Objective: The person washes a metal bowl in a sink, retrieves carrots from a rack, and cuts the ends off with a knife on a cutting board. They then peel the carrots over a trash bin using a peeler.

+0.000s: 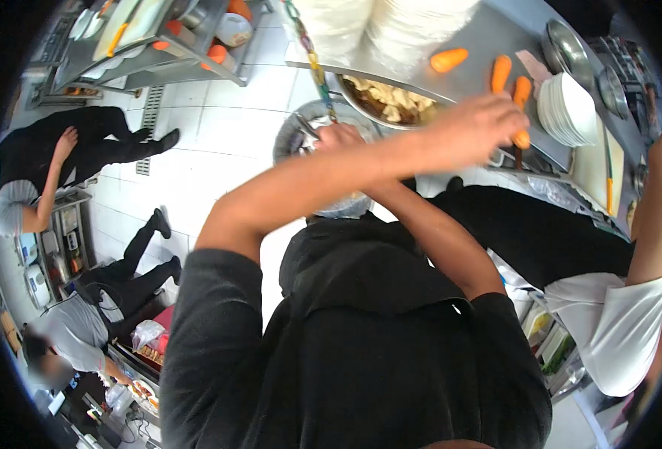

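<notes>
My left hand (488, 123), smeared by motion, is over the counter's front edge with its fingers at the carrots. One carrot (522, 91) shows just above the fingers, and an orange tip shows below them; whether they grip it is unclear. Two more carrots, one upright (501, 72) and one lying sideways (449, 60), are nearby. Under my crossing left forearm, my right hand (338, 137) is closed on a metal tool (306, 126) above a large round container (286, 142), whose contents are mostly hidden.
A metal bowl of pale pieces (391, 101) adjoins the counter (469, 34). Stacked white dishes (567, 108), metal bowls (567, 52) and a board with a knife (608, 168) sit right. A colored chain (312, 60) hangs ahead. One person stands right, two left, near shelves (196, 49).
</notes>
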`<control>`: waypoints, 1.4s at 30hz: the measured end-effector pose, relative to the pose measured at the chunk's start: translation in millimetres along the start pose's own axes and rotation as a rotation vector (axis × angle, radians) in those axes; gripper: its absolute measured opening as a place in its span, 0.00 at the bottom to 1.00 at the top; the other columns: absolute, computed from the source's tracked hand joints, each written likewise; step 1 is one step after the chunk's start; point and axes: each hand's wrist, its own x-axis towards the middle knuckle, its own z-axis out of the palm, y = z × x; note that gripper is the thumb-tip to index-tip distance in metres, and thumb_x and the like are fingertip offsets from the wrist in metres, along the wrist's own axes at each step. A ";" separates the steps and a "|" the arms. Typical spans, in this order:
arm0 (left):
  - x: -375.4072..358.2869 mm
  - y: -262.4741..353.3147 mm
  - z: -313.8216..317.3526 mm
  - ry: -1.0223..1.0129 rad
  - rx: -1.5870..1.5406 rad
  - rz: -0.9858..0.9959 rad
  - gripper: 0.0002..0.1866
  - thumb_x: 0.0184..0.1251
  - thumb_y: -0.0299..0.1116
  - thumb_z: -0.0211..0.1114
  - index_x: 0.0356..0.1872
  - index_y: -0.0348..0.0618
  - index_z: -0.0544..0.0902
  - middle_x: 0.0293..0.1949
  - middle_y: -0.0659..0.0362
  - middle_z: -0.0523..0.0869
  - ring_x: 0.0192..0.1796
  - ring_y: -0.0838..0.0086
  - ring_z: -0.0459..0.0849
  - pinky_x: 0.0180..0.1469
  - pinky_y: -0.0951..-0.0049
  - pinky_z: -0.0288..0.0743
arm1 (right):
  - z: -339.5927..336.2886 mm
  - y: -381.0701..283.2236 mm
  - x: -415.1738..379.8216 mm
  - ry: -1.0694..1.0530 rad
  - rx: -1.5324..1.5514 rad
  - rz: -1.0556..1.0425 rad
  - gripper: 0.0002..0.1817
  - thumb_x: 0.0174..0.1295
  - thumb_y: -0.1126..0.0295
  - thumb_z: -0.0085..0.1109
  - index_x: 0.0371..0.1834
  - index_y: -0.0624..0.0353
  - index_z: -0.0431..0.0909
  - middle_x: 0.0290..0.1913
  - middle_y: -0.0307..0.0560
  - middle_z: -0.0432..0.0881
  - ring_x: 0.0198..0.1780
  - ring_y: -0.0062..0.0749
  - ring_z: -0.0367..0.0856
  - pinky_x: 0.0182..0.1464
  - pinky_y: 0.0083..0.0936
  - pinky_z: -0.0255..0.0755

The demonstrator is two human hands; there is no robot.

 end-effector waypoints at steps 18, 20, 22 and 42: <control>-237.6 42.8 -203.9 1.469 -1.265 -1.324 0.15 0.77 0.40 0.41 0.44 0.37 0.69 0.33 0.55 0.73 0.32 0.67 0.72 0.35 0.67 0.73 | 16.8 -101.9 42.9 0.244 0.835 0.386 0.06 0.72 0.69 0.51 0.44 0.60 0.70 0.34 0.45 0.83 0.31 0.17 0.72 0.35 0.16 0.68; -226.7 45.4 -198.0 1.420 -1.247 -1.357 0.14 0.76 0.38 0.40 0.46 0.38 0.69 0.35 0.54 0.74 0.33 0.65 0.74 0.35 0.65 0.74 | 22.0 -109.2 40.6 0.217 0.852 0.400 0.06 0.73 0.69 0.51 0.44 0.60 0.70 0.34 0.44 0.83 0.31 0.17 0.72 0.35 0.16 0.68; -226.6 36.8 -189.7 1.334 -1.205 -1.361 0.14 0.77 0.38 0.39 0.48 0.38 0.69 0.38 0.53 0.76 0.36 0.64 0.76 0.37 0.64 0.74 | 27.0 -111.8 37.1 0.224 0.874 0.397 0.06 0.73 0.68 0.50 0.44 0.60 0.70 0.34 0.44 0.83 0.31 0.18 0.72 0.36 0.17 0.68; -207.7 32.5 -153.6 1.074 -1.436 -1.266 0.17 0.80 0.40 0.36 0.52 0.38 0.69 0.40 0.51 0.81 0.36 0.66 0.81 0.40 0.67 0.80 | 6.2 -112.5 13.4 0.295 0.934 0.401 0.07 0.73 0.70 0.49 0.46 0.61 0.70 0.36 0.47 0.80 0.35 0.21 0.70 0.41 0.20 0.66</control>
